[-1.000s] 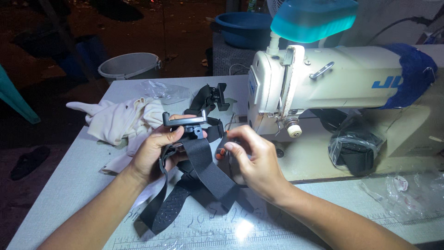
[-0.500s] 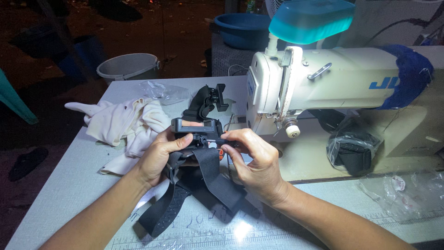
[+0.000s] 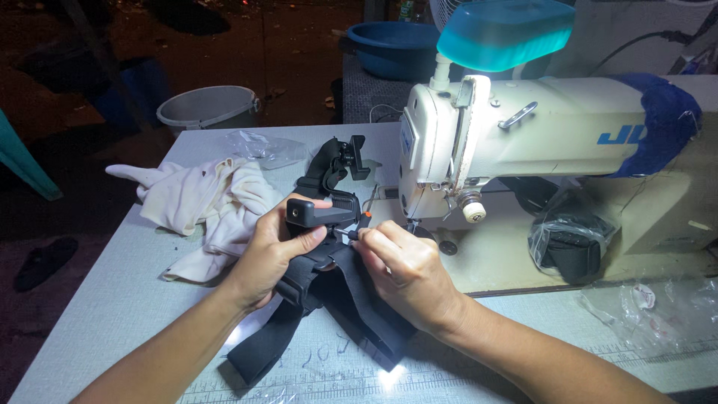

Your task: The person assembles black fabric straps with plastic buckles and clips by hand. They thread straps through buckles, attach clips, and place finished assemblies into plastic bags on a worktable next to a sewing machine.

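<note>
Your left hand [image 3: 273, 251] is wrapping around a black plastic clamp mount [image 3: 321, 213], with your thumb lying across its front. Your grip there is closed tight on the mount. Your right hand [image 3: 404, 273] is sitting just at 3 o'clock of the mount, and its fingertips are pinching a small metal screw with an orange tip [image 3: 357, 227] on the mount's side. That grip is closed on the screw.

Wide black woven straps [image 3: 321, 314] are hanging from the mount and are lying under both your hands on the pale grey counter [image 3: 105, 314]. The strap ends are pointing down toward 6 and 7 o'clock.

At 10 o'clock of your left hand, a crumpled cream cloth [image 3: 206, 202] is lying on the counter. At 12 o'clock of the mount, a second black strap-and-clamp piece [image 3: 336, 168] is resting, close to the white sewing machine [image 3: 523, 142]. The machine is standing at 2 o'clock of your hands, with a teal plastic lamp shade [image 3: 505, 34] on top. A clear bag with black stuff inside [image 3: 572, 247] is sitting at 3 o'clock, under the machine's arm. A grey round bucket [image 3: 209, 108] is standing on the floor at 11 o'clock, well apart from the counter.
</note>
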